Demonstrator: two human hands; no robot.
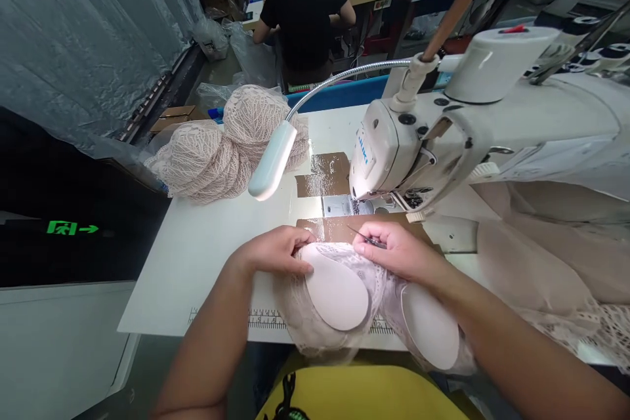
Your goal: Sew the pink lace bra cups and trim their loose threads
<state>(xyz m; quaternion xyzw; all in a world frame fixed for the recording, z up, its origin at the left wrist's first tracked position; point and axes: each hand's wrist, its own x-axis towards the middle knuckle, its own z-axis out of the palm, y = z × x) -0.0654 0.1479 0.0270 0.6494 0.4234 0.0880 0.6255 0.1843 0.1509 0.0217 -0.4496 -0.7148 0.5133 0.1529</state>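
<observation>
White tabletop (211, 262) bears lace piles (209, 157) and a sewing machine (388, 134); left hand (278, 249) pinches padded lace (337, 289), right hand (396, 249) a pointed tool (368, 239).

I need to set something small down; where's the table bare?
The widest bare patch of white table lies between its left edge, the lace pile and the left hand. A smaller one lies beyond the brown tape, between pile and sewing machine. Crowded: front, around the padded lace piece; right, beige fabric.

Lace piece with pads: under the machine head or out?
Out: left hand and right hand hold the lace piece; brown tape shows between it and the machine head.
</observation>
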